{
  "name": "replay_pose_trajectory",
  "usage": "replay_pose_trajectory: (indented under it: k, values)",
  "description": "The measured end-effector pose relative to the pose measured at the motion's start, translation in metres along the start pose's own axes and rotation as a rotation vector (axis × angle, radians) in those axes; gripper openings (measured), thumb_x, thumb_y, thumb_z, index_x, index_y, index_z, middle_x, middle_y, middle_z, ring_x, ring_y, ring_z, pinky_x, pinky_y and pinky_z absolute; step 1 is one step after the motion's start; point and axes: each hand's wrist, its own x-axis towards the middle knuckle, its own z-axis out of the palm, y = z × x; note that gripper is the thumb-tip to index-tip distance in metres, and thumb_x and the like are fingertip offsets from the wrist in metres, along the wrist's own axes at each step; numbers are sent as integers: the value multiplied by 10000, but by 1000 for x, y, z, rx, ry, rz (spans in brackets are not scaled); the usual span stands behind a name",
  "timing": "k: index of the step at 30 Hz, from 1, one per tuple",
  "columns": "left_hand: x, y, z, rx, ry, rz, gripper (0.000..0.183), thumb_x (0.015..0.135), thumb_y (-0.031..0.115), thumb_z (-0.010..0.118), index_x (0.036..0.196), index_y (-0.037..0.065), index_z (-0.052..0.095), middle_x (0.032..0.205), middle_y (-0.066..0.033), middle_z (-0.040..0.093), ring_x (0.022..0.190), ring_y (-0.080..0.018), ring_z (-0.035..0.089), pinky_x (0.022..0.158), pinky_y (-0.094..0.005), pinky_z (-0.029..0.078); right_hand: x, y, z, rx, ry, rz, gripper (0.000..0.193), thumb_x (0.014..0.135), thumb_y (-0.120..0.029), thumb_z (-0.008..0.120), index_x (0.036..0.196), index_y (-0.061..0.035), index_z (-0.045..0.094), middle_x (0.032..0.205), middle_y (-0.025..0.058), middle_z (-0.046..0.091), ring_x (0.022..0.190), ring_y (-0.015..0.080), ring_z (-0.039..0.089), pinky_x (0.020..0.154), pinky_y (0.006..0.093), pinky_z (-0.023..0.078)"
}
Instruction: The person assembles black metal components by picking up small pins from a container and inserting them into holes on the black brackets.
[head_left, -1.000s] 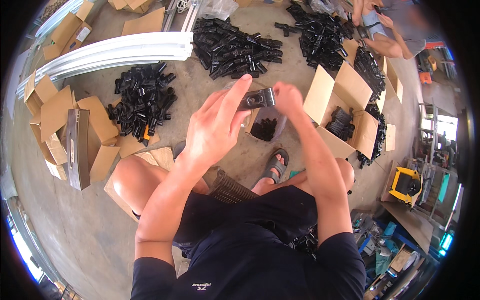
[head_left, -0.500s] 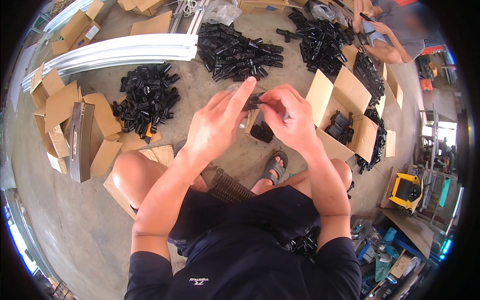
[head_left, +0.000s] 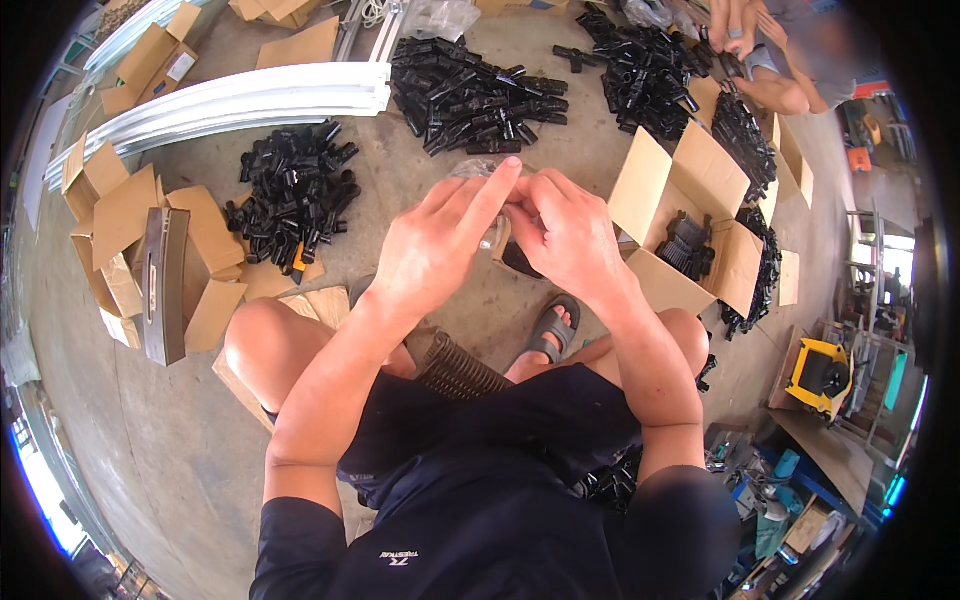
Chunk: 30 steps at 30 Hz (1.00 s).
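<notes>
My left hand (head_left: 432,240) and my right hand (head_left: 570,228) meet in front of me, above the floor. The left hand's index finger stretches forward while its other fingers curl inward. Bent fingers of the right hand press close against it. Between them is a small black plastic part, now almost wholly covered by the fingers. Below the hands, a small open carton (head_left: 515,262) shows partly, with clear plastic (head_left: 489,240) beside it. Just ahead lies a heap of black tubular plastic fittings (head_left: 475,95).
More black fittings lie heaped at left (head_left: 290,190) and far right (head_left: 645,75). An open cardboard box (head_left: 730,265) holding black parts stands right; torn cartons (head_left: 125,215) stand left. White metal profiles (head_left: 250,95) stretch across the far left. Another person (head_left: 775,55) sits far right.
The right hand's fingers have curled closer to the left hand, covering the black part that showed between them. The other person's hands have shifted, and the view has tilted slightly.
</notes>
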Motion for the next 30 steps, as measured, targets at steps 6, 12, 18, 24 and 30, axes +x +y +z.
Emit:
replay_pose_trajectory:
  k: [6, 12, 18, 24, 30]
  values:
    - [1, 0, -1, -113, -35, -154, 695, 817, -22, 781, 1466, 83, 555, 1158, -124, 733, 979, -300, 718, 793, -362, 612, 6, 5, -2, 27, -11, 31, 148, 871, -62, 746, 1010, -48, 699, 871, 114, 664, 746, 311, 686, 639, 395, 548]
    - [8, -1, -6, -723, 20, -684, 458, 928, -25, 733, 1375, 2, 638, 1144, -113, 759, 980, -188, 742, 874, -294, 593, 14, 33, -11, 309, 167, 350, 147, 963, -68, 722, 1102, -28, 745, 928, 98, 726, 762, 134, 674, 683, 278, 528]
    - [6, -17, -13, -1387, 364, -868, 328, 1006, 14, 650, 1328, -44, 644, 1171, -160, 735, 1029, -251, 733, 944, -369, 612, 14, 97, 44, 72, -222, 545, 229, 959, -272, 675, 1065, -92, 771, 986, 184, 749, 866, 310, 738, 799, 395, 571]
    - [9, -27, -25, -1572, 477, -932, 330, 1028, 85, 644, 1347, -1, 637, 1175, -181, 727, 1071, -286, 724, 974, -391, 610, -23, 165, 177, -466, -698, 322, 210, 889, -146, 636, 1006, -58, 787, 1038, 165, 774, 1031, 345, 721, 864, 454, 586]
    - [10, -32, -37, -1625, 547, -958, 359, 1047, 116, 623, 1389, 9, 602, 1208, -196, 715, 1086, -292, 722, 978, -387, 611, -45, 185, 245, -604, -794, 422, 206, 904, -120, 604, 964, -51, 789, 1062, 149, 778, 1086, 340, 696, 860, 445, 590]
